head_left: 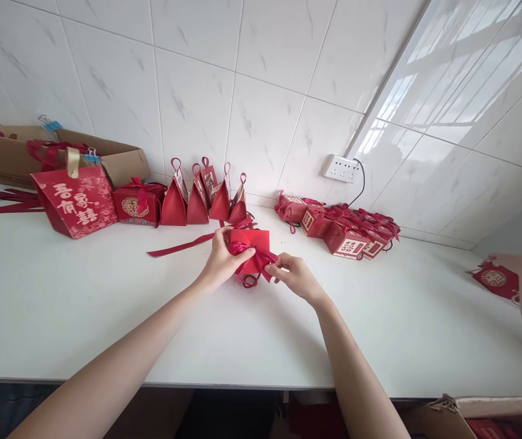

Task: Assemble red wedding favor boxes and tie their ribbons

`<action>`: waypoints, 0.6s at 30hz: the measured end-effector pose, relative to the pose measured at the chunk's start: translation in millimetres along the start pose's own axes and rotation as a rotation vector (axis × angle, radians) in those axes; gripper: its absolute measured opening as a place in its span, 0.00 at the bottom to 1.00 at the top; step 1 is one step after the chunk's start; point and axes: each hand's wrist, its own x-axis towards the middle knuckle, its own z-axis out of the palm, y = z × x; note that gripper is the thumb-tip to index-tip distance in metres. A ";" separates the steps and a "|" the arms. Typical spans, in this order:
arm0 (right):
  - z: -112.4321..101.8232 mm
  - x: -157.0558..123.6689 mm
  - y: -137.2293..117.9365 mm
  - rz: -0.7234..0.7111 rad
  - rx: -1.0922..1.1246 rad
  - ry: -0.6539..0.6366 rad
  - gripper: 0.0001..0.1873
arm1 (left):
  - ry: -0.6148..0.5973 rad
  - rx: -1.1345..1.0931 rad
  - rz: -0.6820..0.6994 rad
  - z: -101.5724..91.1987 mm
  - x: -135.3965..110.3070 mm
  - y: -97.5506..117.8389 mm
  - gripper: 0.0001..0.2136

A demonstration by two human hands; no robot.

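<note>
A small red gift box (261, 239) rests on the white table in front of me, with a dark red ribbon (257, 259) tied in a bow over it. My left hand (225, 256) grips the box at its left side, the thumb lying on the bow. Between the thumb and fingers of my right hand (294, 274) is the right part of the ribbon. A dark red cord loop shows at the box's near edge. Just behind and left of the box, a loose ribbon strip (181, 246) lies on the table.
Finished-looking red boxes (346, 235) cluster at the back right below a power strip (341, 169). Peaked red boxes (197, 204), a larger red box (80, 204) and a cardboard box (124, 164) line the back left. At far right, another person's hand (501, 261) holds a red box (499, 280).
</note>
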 end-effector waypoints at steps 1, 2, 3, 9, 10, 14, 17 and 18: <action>0.3 -0.4 -1.2 0.003 0.007 -0.023 0.18 | 0.014 0.010 0.003 0.0 0.1 -0.1 0.32; 0.6 -0.8 -2.2 0.006 0.015 -0.038 0.18 | 0.030 0.017 0.008 -0.1 0.3 -0.1 0.31; 0.8 -1.1 -2.9 0.007 0.021 -0.045 0.17 | 0.043 0.023 0.015 -0.1 0.4 -0.1 0.31; 0.5 -1.0 -2.0 0.013 0.058 -0.065 0.14 | 0.060 0.029 0.031 -0.4 1.9 -0.5 0.30; 0.2 -0.9 -1.7 0.010 0.064 -0.069 0.14 | 0.060 0.029 0.034 -0.5 2.2 -1.0 0.30; -1.9 -1.2 -1.9 0.023 0.068 -0.077 0.14 | 0.058 0.039 0.050 -0.9 3.6 -4.0 0.30; -2.9 -1.5 -2.2 0.047 0.054 -0.094 0.14 | 0.056 0.031 0.053 -1.1 4.5 -6.1 0.30; -3.0 -1.4 -1.9 0.055 0.050 -0.100 0.13 | 0.052 0.030 0.054 -1.1 4.7 -6.7 0.30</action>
